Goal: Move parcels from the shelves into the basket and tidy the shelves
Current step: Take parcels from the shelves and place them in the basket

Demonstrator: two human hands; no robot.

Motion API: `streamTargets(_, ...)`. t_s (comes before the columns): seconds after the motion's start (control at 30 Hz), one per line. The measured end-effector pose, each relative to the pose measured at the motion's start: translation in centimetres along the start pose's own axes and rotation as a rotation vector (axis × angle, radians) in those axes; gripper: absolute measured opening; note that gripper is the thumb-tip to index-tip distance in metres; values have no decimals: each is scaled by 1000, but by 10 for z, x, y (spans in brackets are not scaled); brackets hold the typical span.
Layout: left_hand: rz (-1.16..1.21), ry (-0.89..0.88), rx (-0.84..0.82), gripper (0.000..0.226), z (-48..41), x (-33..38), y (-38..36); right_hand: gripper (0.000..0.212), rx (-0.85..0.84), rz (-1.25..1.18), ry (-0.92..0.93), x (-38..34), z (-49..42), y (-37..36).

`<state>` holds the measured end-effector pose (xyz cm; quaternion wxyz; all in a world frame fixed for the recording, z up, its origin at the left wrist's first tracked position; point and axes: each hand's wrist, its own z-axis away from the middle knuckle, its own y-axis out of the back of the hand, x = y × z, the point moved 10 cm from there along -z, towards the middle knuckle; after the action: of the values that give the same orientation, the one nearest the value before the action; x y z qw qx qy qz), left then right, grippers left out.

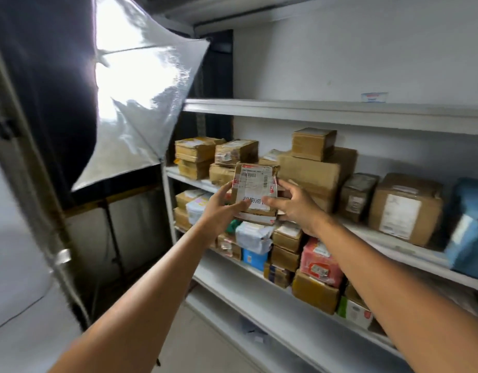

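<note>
Right, white shelving (340, 114) fills the right half of the frame, with a silver light reflector (141, 103) at upper left. On the middle shelf, a large carton (316, 170) at centre carries a small box (313, 144). Your labelled brown parcel (255, 184) is held upright at frame centre, in front of that shelf. Your left hand (219, 208) grips its lower left edge. Your right hand (294, 208) pinches the lower right, thumb on the label, fingers spread.

Left hand (219, 210) and right hand (298, 208) holding parcel (255, 187), stocked shelves (283, 305)
</note>
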<state>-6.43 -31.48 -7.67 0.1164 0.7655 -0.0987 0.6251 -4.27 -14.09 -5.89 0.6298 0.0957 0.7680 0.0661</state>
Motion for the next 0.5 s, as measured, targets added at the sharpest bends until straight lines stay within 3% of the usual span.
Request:
streamTargets(0.2,-111,19,227,74,23,-11,108,43,-196,-60,90,-1,-44,-116)
streamTargets(0.37,-212,93,459,87,53,-27,181,50,-423,-159,148,0,-71,-209)
streamTargets(0.5,-301,152,703,77,93,-34,225,63,-666,-194,117,3,-75,-276)
